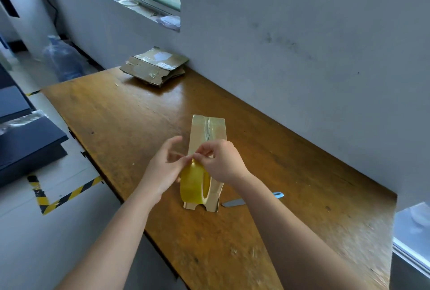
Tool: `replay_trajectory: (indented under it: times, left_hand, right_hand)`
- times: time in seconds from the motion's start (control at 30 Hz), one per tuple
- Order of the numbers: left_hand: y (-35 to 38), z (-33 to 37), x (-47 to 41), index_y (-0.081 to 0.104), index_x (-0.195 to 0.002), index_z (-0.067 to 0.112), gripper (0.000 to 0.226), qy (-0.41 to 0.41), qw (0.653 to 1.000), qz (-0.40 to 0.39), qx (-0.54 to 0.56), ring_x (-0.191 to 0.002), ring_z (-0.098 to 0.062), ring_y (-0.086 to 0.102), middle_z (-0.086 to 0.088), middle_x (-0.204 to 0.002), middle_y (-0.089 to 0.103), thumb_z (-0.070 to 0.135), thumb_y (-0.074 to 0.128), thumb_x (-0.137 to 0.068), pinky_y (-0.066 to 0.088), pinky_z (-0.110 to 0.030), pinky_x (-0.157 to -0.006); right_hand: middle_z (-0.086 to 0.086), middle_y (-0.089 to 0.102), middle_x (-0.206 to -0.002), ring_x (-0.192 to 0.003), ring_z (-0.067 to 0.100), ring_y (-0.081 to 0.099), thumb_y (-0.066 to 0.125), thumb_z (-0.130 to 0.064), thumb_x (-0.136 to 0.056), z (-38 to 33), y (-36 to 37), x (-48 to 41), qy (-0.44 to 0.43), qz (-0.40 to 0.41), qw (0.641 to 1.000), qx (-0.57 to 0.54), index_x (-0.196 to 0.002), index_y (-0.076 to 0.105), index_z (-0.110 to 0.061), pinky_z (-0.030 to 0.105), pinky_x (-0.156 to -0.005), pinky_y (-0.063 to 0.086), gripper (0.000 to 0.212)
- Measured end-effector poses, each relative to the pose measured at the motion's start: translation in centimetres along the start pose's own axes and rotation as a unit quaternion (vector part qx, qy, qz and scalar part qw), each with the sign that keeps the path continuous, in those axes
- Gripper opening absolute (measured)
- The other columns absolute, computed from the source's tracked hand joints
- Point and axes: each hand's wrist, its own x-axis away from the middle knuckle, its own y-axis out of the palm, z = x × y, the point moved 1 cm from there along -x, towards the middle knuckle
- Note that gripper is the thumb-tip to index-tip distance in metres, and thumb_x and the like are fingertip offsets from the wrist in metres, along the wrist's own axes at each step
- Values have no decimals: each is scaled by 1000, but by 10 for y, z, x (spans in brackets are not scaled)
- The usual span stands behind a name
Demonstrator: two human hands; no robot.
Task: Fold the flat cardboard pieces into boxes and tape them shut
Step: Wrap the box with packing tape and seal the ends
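**Q:** Where is the box?

**A:** I see the box (204, 131) mid-way along the wooden surface (116, 115), with its long side running away from me. Clear tape covers the seam at its far end. The near end, with a notched flap, looks untaped.

**Q:** And the hands?

**A:** Both meet just above it. The left hand (162, 168) curls round the yellow tape roll (193, 185), held on edge over the box, I think to steady it. The right hand (221, 164) has its fingers (204, 150) pinching at the roll's top, likely picking the loose end free.

**Q:** Anything else?

**A:** A knife (235, 202) lies just right of the box, handy for cutting. Flat cardboard (154, 66) is stacked at the far corner, well apart.
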Motion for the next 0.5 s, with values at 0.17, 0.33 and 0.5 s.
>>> replay_trajectory:
  times: [0.17,0.33,0.5]
  left_hand:
    - [-9,15,-10,68,-75,33,16,95,991,17,-95,-76,-13,63,11,-76,67,22,72,-85,51,-31,-66]
    - [-6,22,-21,62,-67,31,22,120,980,88,-132,-68,-19,62,6,-69,65,23,72,-86,48,-30,-59]
    - [1,10,-27,62,-76,20,17,38,986,154,-54,-65,-22,69,-7,-74,70,28,65,-91,59,-42,-64]
  right_hand:
    - [-4,70,-89,-78,11,59,63,-25,-92,-15,-13,-11,-35,8,997,73,-97,76,-18,21,-60,48,16]
    - [4,66,-118,-106,21,61,61,-41,-92,-14,-11,-14,-17,62,997,51,-125,62,-12,32,-84,53,43]
    - [-15,60,-93,-85,7,60,51,-78,-77,0,-11,-4,17,53,997,-47,-114,59,-25,20,-66,50,65]
